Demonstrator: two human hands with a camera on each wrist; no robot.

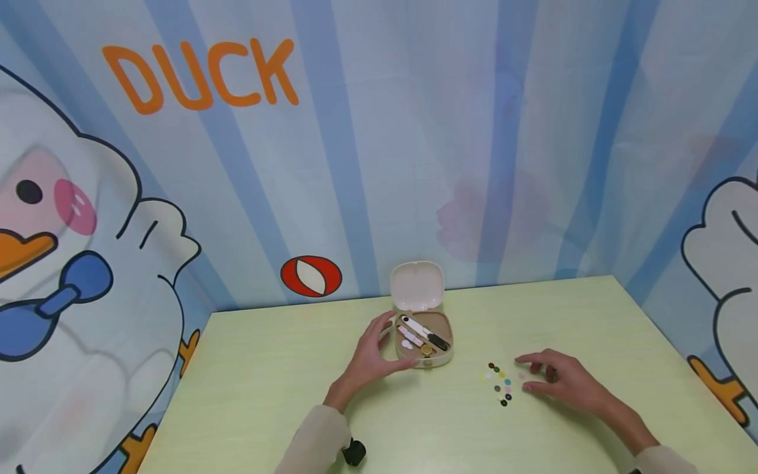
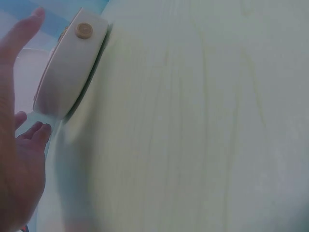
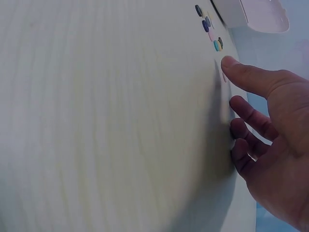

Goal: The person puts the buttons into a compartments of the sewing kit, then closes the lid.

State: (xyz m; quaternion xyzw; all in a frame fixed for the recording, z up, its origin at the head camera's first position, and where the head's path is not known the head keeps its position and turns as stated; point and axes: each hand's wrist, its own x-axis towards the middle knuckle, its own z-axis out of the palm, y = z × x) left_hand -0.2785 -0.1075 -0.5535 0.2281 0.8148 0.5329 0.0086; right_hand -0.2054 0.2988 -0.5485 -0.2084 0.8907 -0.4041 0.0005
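A small cream case stands with its lid raised. Inside lie a slim white-and-black tool, a pink patterned strip, a round gold piece and small white pieces. My left hand spreads round the case's left side, thumb by the front edge; whether it touches is unclear. Several small coloured buttons lie scattered right of the case. Beside them my right hand hovers low, thumb and forefinger apart, with a pale pink button on the table between their tips.
The pale yellow table reaches back to a striped blue curtain with duck pictures, right behind the case's lid. A black object sits at my left sleeve.
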